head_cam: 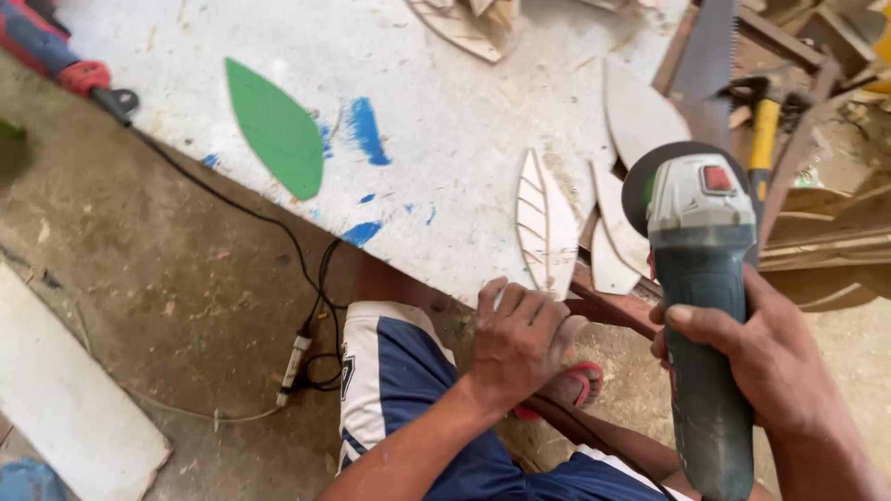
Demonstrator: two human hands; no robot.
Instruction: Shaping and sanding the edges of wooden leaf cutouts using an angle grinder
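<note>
2 hands (515,339) (766,357) below leaf cutout (546,223)

A green leaf-shaped cutout (276,126) lies flat on my pale worktop (464,102), near its front edge, with blue paint smears (367,130) just beside it. Plain wooden leaf blanks (639,116) sit toward the right edge. Past that edge, a handsaw (709,56) and a yellow-handled hammer (765,130) rest among timber offcuts. A black power cord (278,232) trails off the worktop's left corner onto the dirt floor (167,278), where a white board (65,390) lies.
</note>
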